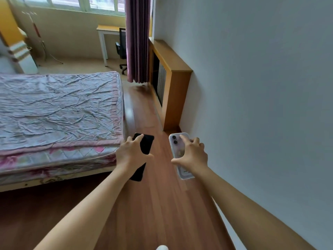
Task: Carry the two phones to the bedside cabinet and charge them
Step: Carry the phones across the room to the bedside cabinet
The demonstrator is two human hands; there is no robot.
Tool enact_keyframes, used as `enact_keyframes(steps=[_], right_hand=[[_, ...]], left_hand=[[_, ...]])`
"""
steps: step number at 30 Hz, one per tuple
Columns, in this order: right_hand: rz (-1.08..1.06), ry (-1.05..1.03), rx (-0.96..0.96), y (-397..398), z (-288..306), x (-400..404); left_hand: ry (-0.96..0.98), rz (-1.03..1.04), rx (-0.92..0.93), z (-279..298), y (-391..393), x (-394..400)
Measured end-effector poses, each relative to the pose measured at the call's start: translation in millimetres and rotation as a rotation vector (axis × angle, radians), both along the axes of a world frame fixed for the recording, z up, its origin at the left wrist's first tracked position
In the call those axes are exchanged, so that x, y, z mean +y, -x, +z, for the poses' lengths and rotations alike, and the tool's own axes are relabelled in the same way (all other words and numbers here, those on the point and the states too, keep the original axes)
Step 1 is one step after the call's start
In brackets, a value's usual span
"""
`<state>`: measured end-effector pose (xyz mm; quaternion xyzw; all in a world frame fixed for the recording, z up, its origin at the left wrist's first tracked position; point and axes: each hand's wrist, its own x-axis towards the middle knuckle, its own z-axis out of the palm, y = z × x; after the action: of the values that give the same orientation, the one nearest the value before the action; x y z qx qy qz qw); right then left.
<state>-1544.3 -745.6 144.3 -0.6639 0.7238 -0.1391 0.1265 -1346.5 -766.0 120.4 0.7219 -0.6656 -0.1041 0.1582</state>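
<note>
Nearest, in the lower half of the frame, two bare forearms reach forward over the wood floor. At centre the left hand is closed around a black phone, thumb on one edge and fingers on the other, the phone's ends sticking out above and below the grip. Just right of it the right hand clasps a pale phone in a clear case from above, camera lenses up, one finger laid along its back. Both phones are in the air, held apart from each other — neither is set down.

To the left, mid-frame, lies the bed under a crumpled sheet. To the right runs a plain wall, with a wooden radiator cover against it further on. Beyond that hangs a purple curtain, and at the upper centre stand a table and a dark chair under the window.

This looks like the carrying step, with charging not begun. No bedside cabinet or charger can be made out — so the next move calls for walking along the aisle between bed and wall to find it, keeping both grips firm.
</note>
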Motion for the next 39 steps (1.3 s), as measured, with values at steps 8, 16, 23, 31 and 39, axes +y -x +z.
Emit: enact_keyframes(steps=[8,16,23,31,39], right_hand=[[0.07,0.015,0.017,22,9,-120],[0.131,0.007,-0.003,53,9,-235],[0.237,0.02,0.017,90,9,-367],[0.34,0.0,0.04,109,18,-507],[0.375,-0.037,0.023,84,15,-632]], left_hand=[[0.004,0.061,0.002,12,25,-115],[0.031,0.115,-0.008,22,53,-224],[0.044,0.209,-0.013,14,89,-332],[0.055,0.329,0.002,22,114,-446],[0.043,0.378,0.006,26,88,-554]])
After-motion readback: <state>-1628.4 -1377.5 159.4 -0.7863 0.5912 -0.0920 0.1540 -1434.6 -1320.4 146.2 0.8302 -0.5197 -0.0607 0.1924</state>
